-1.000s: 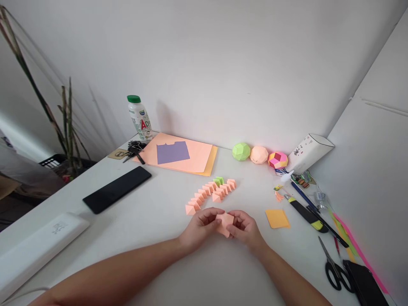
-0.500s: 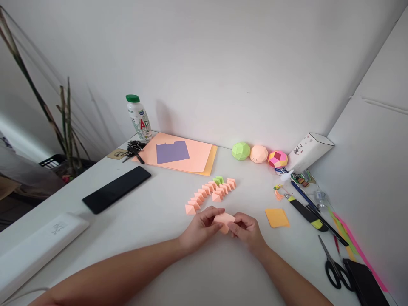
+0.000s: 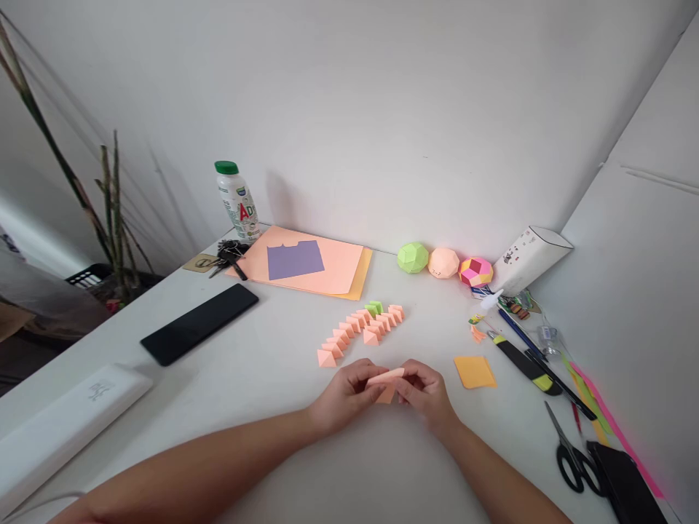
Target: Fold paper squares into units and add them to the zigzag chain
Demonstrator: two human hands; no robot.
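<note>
A small folded piece of peach paper (image 3: 386,394) is pinched between both hands, low over the white table. My left hand (image 3: 349,391) grips its left side with thumb and fingers. My right hand (image 3: 424,389) pinches the right end. Part of the paper is covered by the fingers. Just beyond my hands stand rows of folded peach paper units (image 3: 344,335), with a few green folded units (image 3: 374,308) at their far end. To the right lies a yellow-orange stack of square paper (image 3: 475,372).
Scissors (image 3: 573,455), a utility knife (image 3: 524,362) and a black case (image 3: 628,484) lie at the right. Paper balls (image 3: 443,263) line the wall. A black phone-like slab (image 3: 199,324), a white device (image 3: 70,429) and a bottle (image 3: 239,204) stand left. Peach sheets (image 3: 338,262) lie behind.
The peach paper has tilted in my fingers, so its upper part now looks narrower. My left hand has shifted slightly; the things on the table stay put.
</note>
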